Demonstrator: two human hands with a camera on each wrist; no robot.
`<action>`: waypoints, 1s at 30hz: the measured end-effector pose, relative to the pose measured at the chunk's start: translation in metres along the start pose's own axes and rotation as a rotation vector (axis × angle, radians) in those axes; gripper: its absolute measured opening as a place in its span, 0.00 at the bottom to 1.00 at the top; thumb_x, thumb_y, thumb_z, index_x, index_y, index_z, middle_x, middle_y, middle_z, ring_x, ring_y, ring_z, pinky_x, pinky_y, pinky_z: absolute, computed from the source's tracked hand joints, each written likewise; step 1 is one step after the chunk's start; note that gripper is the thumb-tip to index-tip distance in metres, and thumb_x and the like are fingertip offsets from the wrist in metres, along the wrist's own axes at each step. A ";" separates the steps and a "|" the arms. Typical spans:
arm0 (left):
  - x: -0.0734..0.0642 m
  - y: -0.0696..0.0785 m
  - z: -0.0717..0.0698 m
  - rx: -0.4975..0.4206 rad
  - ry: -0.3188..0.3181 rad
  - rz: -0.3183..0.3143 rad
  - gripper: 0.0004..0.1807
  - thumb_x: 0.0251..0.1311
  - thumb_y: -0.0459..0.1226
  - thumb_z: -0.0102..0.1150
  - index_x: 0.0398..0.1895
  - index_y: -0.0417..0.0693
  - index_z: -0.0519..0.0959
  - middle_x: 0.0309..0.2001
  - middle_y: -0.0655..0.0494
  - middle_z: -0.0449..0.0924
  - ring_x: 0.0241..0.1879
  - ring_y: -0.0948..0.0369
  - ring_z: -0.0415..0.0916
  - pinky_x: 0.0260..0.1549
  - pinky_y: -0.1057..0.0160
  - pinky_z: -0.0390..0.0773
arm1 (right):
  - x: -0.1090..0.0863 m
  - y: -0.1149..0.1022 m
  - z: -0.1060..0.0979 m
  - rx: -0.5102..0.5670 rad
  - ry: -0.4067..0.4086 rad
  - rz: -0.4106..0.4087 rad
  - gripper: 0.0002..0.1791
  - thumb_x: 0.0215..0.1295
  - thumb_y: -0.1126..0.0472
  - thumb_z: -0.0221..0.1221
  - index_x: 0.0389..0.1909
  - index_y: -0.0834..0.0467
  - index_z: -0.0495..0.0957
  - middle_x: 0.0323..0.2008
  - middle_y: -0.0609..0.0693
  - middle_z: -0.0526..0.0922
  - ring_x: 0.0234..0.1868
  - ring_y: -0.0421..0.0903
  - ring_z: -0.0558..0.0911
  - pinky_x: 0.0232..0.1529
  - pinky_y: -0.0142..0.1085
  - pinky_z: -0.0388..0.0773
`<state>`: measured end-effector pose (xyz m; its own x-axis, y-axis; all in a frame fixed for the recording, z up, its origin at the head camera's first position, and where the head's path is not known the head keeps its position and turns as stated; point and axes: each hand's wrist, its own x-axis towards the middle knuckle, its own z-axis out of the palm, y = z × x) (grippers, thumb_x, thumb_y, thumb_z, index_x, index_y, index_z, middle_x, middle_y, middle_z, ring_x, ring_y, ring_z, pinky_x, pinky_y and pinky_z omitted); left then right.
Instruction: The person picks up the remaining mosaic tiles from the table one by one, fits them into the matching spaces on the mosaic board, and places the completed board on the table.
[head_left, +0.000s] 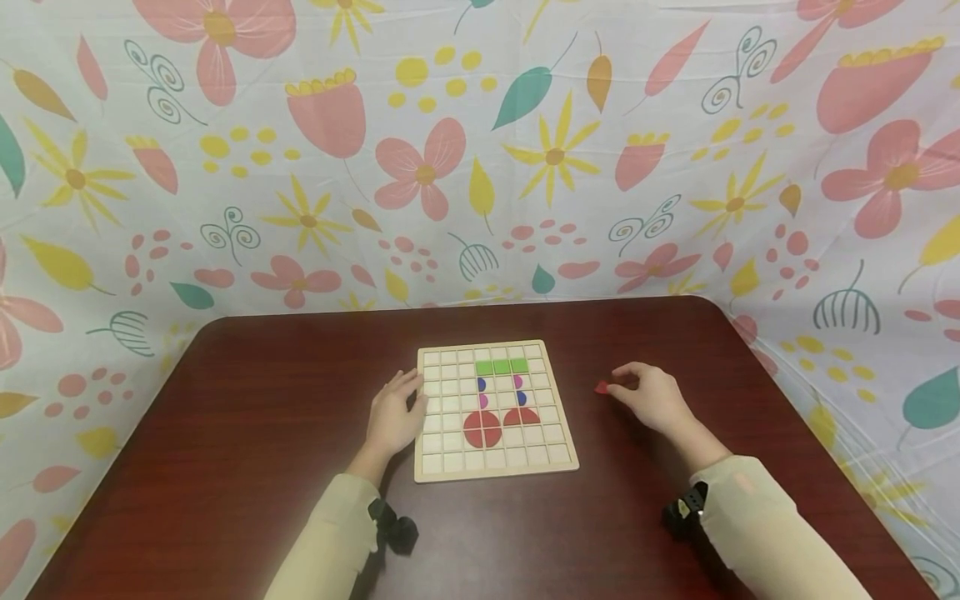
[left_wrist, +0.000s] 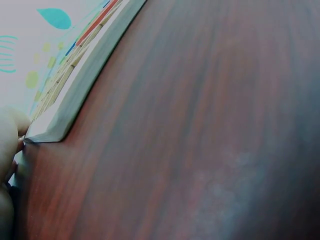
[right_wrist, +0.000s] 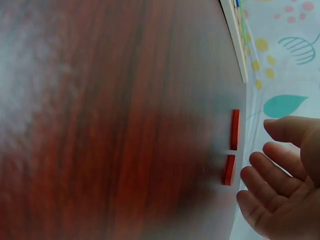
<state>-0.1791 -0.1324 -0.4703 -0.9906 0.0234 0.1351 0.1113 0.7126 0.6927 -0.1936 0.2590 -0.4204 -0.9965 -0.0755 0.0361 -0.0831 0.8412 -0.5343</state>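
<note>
A square wooden grid board (head_left: 442, 436) lies on the table in the head view. Three green squares (head_left: 502, 367) sit in one row, with small blue and pink half-discs (head_left: 483, 402) below. Red quarter pieces form a full circle (head_left: 482, 429) and a half circle (head_left: 521, 417) nearer the front. My left hand (head_left: 393, 417) rests against the board's left edge, fingers fairly straight. To the right of the board my right hand (head_left: 651, 398) hovers, thumb and forefinger apart, beside a red piece (head_left: 602, 387). In the right wrist view two red pieces (right_wrist: 235, 130) lie on the table past the loosely bent fingers.
The dark reddish-brown wooden table (head_left: 262, 433) has rounded far corners. A white cloth (head_left: 480, 250) printed with flowers and leaves hangs behind and along its sides. Black wrist cameras (head_left: 393, 527) are strapped over both pale sleeves (head_left: 772, 525).
</note>
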 end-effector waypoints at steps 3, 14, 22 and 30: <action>0.000 0.000 0.000 -0.003 -0.001 -0.003 0.21 0.65 0.39 0.50 0.60 0.44 0.74 0.67 0.51 0.68 0.72 0.52 0.55 0.71 0.45 0.48 | 0.001 0.001 -0.001 -0.009 -0.039 0.015 0.21 0.61 0.54 0.60 0.50 0.64 0.77 0.45 0.65 0.81 0.39 0.55 0.81 0.33 0.42 0.77; -0.001 0.001 -0.001 -0.002 0.000 -0.001 0.21 0.65 0.39 0.50 0.60 0.43 0.74 0.67 0.51 0.67 0.72 0.51 0.55 0.70 0.44 0.49 | 0.008 0.003 0.004 -0.073 -0.082 -0.014 0.20 0.61 0.56 0.61 0.49 0.65 0.78 0.48 0.64 0.81 0.49 0.62 0.78 0.45 0.53 0.75; 0.000 0.001 0.000 -0.002 -0.005 0.004 0.21 0.66 0.39 0.49 0.60 0.43 0.74 0.67 0.51 0.67 0.72 0.51 0.55 0.71 0.44 0.48 | 0.011 -0.002 0.007 -0.138 -0.109 -0.037 0.19 0.61 0.55 0.61 0.49 0.62 0.79 0.46 0.64 0.79 0.49 0.63 0.76 0.44 0.57 0.72; 0.000 0.001 -0.001 -0.001 -0.002 0.006 0.21 0.66 0.39 0.49 0.60 0.43 0.74 0.67 0.51 0.67 0.72 0.51 0.55 0.70 0.44 0.49 | 0.014 -0.004 0.010 -0.165 -0.117 -0.037 0.18 0.60 0.54 0.61 0.48 0.59 0.80 0.47 0.63 0.77 0.50 0.65 0.74 0.42 0.59 0.70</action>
<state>-0.1786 -0.1327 -0.4687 -0.9900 0.0292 0.1379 0.1174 0.7118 0.6925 -0.2073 0.2494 -0.4263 -0.9856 -0.1612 -0.0505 -0.1294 0.9125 -0.3880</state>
